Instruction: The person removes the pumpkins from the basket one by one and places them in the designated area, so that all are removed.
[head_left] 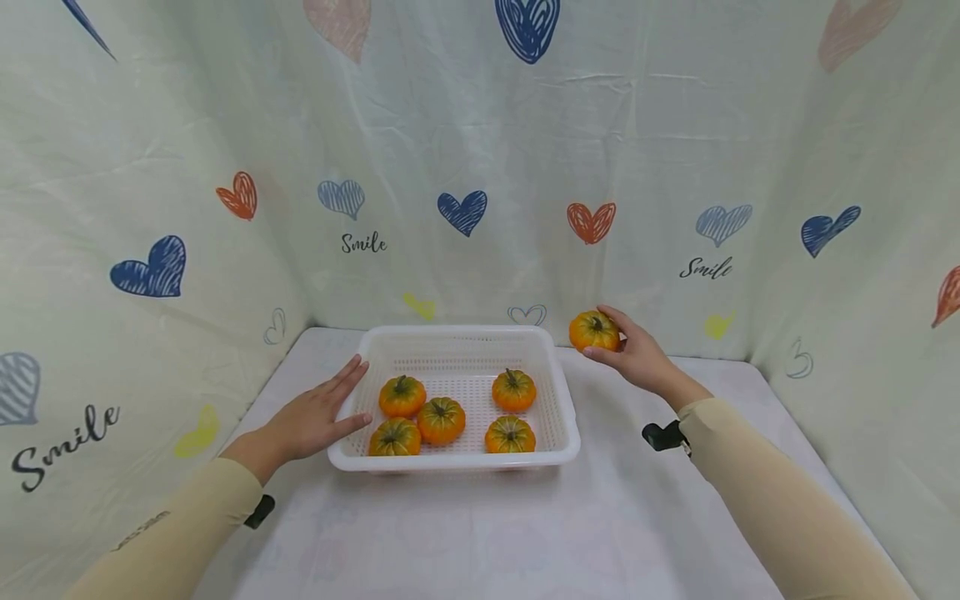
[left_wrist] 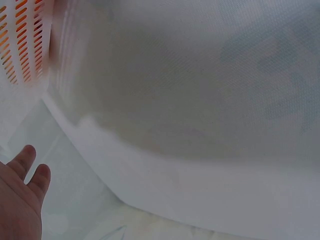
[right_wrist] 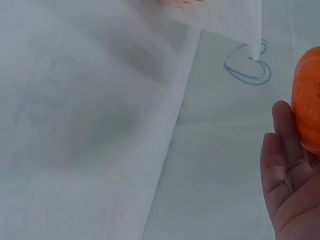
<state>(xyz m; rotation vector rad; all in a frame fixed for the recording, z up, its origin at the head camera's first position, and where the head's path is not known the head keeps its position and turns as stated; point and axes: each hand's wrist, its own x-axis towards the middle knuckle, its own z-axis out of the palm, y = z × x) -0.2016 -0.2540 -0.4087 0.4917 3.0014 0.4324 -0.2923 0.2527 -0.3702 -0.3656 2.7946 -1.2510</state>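
My right hand point(head_left: 636, 350) holds a small orange pumpkin point(head_left: 594, 331) between thumb and fingers, raised beside the far right corner of a white plastic basket point(head_left: 566, 408). In the right wrist view the same pumpkin point(right_wrist: 307, 100) shows at the right edge, against the fingers point(right_wrist: 285, 125). Several more orange-green pumpkins sit in the basket, among them one at the back right point(head_left: 513, 390) and one near the middle point(head_left: 441, 420). With fingers straight and spread, my left hand point(head_left: 311, 421) lies at the basket's left rim. Only part of it appears in the left wrist view.
The basket stands on a table with a white cloth point(head_left: 450, 533). Pale curtains point(head_left: 525, 150) printed with hearts and "Smile" enclose the table at the back and both sides. Dark wrist-camera mounts point(head_left: 663, 436) sit under both sleeves.
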